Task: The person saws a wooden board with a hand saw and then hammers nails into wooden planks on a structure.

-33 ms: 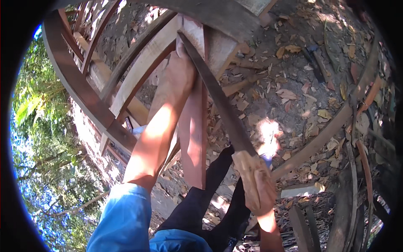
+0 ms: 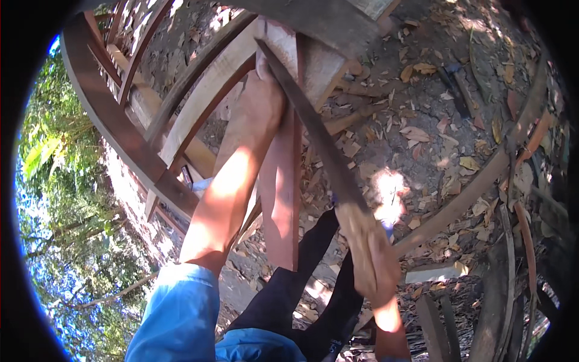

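I see right hand (image 2: 386, 265) grasping wooden handle (image 2: 357, 241) of long-bladed tool (image 2: 338, 175), right of reddish plank (image 2: 279, 199); blade (image 2: 306, 114) slants over plank's far end. Left hand (image 2: 265, 96) there too, fingers mostly hidden; can't tell grip.

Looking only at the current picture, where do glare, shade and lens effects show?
In the head view, glare washes out a ground-side patch; dappled sun stripes the left forearm; the dark blade sits mostly in shade; foliage turns blue-fringed toward the rim; black fisheye borders round the corners.
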The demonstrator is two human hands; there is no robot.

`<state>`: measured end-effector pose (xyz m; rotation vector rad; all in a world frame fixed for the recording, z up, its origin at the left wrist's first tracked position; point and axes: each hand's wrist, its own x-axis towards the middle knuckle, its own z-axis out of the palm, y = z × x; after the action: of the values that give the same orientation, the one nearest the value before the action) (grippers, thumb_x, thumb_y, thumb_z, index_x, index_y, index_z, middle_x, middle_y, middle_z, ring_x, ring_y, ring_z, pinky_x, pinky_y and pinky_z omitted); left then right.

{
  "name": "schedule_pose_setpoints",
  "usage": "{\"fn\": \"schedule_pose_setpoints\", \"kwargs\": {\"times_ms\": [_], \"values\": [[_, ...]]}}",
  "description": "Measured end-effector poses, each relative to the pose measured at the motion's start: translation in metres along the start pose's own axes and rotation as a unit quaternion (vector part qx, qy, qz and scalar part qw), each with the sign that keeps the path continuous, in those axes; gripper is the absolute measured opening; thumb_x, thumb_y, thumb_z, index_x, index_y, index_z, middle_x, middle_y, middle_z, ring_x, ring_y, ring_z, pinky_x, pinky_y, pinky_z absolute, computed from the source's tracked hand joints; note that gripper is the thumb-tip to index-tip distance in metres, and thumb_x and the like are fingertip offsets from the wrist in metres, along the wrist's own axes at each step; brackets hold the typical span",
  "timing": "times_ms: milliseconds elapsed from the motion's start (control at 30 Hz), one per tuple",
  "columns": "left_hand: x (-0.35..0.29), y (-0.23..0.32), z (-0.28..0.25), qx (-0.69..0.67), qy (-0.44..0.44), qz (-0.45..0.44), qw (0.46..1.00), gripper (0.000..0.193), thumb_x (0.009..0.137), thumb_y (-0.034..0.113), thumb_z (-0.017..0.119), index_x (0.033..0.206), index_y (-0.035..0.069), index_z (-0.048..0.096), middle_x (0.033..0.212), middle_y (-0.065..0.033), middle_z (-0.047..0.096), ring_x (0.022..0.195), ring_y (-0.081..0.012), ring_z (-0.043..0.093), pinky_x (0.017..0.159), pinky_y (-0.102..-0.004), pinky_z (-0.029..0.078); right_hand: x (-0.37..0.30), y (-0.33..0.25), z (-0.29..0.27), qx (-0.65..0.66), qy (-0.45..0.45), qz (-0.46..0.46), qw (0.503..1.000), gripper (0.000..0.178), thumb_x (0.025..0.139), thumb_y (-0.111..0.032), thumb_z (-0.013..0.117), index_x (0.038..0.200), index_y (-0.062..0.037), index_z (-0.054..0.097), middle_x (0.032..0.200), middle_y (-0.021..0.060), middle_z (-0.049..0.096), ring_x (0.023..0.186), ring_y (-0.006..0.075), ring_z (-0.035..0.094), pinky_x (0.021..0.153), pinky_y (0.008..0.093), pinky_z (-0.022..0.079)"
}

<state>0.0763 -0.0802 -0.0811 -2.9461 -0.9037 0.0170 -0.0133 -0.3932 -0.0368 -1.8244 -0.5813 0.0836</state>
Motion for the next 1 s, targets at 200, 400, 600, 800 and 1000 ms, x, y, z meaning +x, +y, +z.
{"fn": "schedule_pose_setpoints", "kwargs": {"times_ms": [200, 400, 600, 800, 1000], "values": [[-0.002, -0.012, 0.014, -0.321, -0.089, 0.006, 0.943, 0.059, 0.089, 0.037, 0.072, 0.129, -0.004, 0.059, 0.118, -0.0259, 0.071, 0.109, -0.0411, 0.070, 0.095, -0.0439, 0.053, 0.096, 0.017, 0.059, 0.059, -0.009, 0.026, 0.998, 0.057, 0.082, -0.004, 0.073, 0.138, 0.0007, 0.061, 0.105, 0.0259, 0.069, 0.101, 0.0474, 0.064, 0.090, 0.0479, 0.053], [-0.009, 0.016, 0.013, -0.248, 0.042, -0.185, 0.950, 0.044, 0.102, 0.039, 0.055, 0.103, -0.002, 0.071, 0.096, -0.0243, 0.072, 0.091, -0.0376, 0.069, 0.088, -0.0453, 0.053, -0.071, -0.020, -0.056, -0.007, -0.059, 0.076, 0.995, 0.061, 0.078, 0.001, 0.079, 0.136, 0.0087, 0.061, 0.094, 0.0206, 0.073, 0.096, 0.0390, 0.072, 0.099, 0.0551, 0.053], [-0.004, 0.005, 0.013, -0.302, 0.025, -0.011, 0.953, 0.045, 0.095, 0.036, 0.059, 0.110, -0.006, 0.067, 0.114, -0.0328, 0.070, 0.110, -0.0482, 0.068, 0.094, -0.0528, 0.051, 0.076, 0.024, 0.053, 0.023, -0.006, -0.017, 1.000, 0.060, 0.086, -0.015, 0.075, 0.142, -0.0004, 0.060, 0.097, 0.0202, 0.070, 0.093, 0.0398, 0.067, 0.085, 0.0485, 0.055], [-0.002, 0.015, 0.001, -0.241, -0.053, -0.091, 0.965, 0.057, 0.103, 0.046, 0.046, 0.111, -0.006, 0.068, 0.111, -0.0309, 0.071, 0.111, -0.0488, 0.066, 0.098, -0.0527, 0.049, -0.002, 0.006, 0.011, 0.011, -0.048, 0.084, 0.995, 0.058, 0.086, -0.009, 0.073, 0.142, -0.0013, 0.060, 0.108, 0.0254, 0.072, 0.104, 0.0422, 0.070, 0.100, 0.0495, 0.052], [-0.003, 0.026, -0.008, -0.209, -0.037, -0.166, 0.963, 0.062, 0.106, 0.050, 0.043, 0.124, -0.005, 0.065, 0.124, -0.0329, 0.067, 0.119, -0.0492, 0.063, 0.100, -0.0542, 0.048, -0.020, -0.021, -0.009, 0.308, 0.038, 0.339, 0.888, 0.051, 0.087, -0.008, 0.076, 0.134, 0.0059, 0.062, 0.130, 0.0268, 0.067, 0.126, 0.0422, 0.064, 0.112, 0.0493, 0.048]]}}
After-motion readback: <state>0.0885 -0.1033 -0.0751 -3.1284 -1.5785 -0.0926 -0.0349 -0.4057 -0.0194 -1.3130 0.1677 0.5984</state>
